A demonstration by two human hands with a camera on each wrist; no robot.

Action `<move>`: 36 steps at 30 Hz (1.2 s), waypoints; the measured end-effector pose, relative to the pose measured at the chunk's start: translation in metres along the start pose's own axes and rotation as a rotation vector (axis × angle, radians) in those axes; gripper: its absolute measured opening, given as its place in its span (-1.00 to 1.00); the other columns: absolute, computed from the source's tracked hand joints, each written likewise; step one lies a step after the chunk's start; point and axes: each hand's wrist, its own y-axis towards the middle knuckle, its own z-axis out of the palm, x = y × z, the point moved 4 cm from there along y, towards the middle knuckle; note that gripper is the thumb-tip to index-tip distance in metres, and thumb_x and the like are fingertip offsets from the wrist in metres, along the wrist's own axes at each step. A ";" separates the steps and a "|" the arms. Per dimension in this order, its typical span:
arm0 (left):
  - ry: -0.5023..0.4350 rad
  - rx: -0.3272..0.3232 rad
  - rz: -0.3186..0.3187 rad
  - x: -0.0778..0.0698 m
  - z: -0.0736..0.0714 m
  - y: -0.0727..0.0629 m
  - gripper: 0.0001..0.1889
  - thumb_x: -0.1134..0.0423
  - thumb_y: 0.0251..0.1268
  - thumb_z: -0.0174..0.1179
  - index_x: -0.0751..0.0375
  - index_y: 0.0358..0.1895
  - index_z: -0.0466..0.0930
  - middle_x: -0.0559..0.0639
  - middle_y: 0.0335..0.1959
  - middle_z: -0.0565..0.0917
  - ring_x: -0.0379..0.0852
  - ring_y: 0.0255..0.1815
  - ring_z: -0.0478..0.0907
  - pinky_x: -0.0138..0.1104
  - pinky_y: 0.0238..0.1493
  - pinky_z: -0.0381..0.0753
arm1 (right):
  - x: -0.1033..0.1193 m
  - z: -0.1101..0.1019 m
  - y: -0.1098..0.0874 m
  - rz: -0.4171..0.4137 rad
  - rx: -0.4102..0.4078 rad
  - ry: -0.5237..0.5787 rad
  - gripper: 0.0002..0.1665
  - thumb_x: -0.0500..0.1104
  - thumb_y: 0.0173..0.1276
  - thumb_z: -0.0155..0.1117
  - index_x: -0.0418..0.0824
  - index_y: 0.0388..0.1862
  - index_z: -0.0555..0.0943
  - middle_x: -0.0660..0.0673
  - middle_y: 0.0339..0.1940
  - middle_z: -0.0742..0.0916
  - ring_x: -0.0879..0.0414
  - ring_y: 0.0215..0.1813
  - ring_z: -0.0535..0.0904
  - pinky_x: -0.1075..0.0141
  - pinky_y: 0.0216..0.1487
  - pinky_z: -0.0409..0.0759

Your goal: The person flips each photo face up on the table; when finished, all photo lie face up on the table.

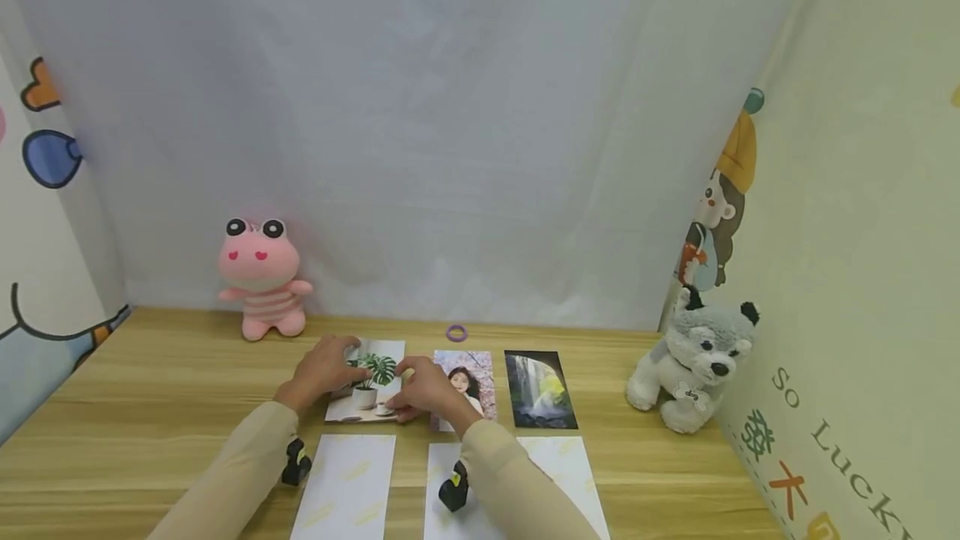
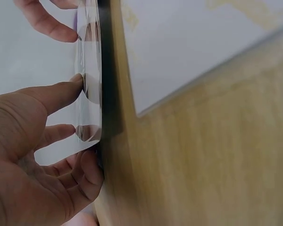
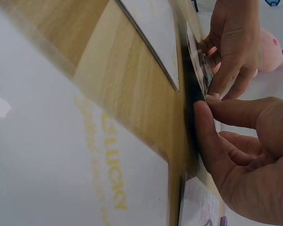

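Note:
Both hands hold a glossy photo card (image 1: pixel 378 369) printed with a potted monstera plant. In the head view my left hand (image 1: pixel 322 369) is at its left side, thumb reaching over the picture. Its thumb and a fingertip press the face of the card (image 2: pixel 92 61) in the left wrist view, with other fingers curled at the edge. My right hand (image 1: pixel 431 390) pinches the lower right part between thumb and forefinger, as the right wrist view shows. Behind the right hand lies a portrait photo (image 1: pixel 476 377) of a person with blossoms, partly covered by that hand.
A waterfall photo (image 1: pixel 540 390) lies to the right, and a purple ring (image 1: pixel 457 332) behind the row. White cards with faint yellow print (image 1: pixel 345 486) lie nearer, partly under the right arm. A pink plush toy (image 1: pixel 266 277) sits back left, a grey plush dog (image 1: pixel 693 365) right.

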 end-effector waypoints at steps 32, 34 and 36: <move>0.048 0.053 -0.099 -0.003 0.000 0.003 -0.30 0.07 0.14 0.44 0.37 0.30 0.45 0.44 0.13 0.42 0.32 0.00 0.52 0.17 -0.01 0.54 | 0.011 0.004 0.001 0.022 -0.077 -0.247 -0.49 -0.44 0.05 0.53 -0.35 0.00 0.55 -0.20 -0.71 0.71 0.15 -0.77 0.58 0.32 -0.65 0.61; 0.048 0.054 -0.102 -0.003 0.001 0.003 -0.29 0.06 0.14 0.44 0.37 0.30 0.44 0.45 0.12 0.42 0.31 -0.01 0.52 0.17 -0.01 0.54 | 0.011 0.003 0.001 0.014 -0.080 -0.268 -0.49 -0.43 0.05 0.54 -0.35 -0.02 0.55 -0.19 -0.72 0.71 0.13 -0.76 0.60 0.32 -0.64 0.62; 0.046 0.053 -0.108 -0.003 0.001 0.002 -0.28 0.06 0.14 0.45 0.36 0.31 0.44 0.45 0.12 0.41 0.31 -0.01 0.52 0.17 -0.01 0.54 | 0.012 0.003 0.000 0.004 -0.081 -0.295 -0.50 -0.40 0.06 0.55 -0.35 -0.01 0.56 -0.20 -0.72 0.71 0.09 -0.74 0.63 0.32 -0.63 0.62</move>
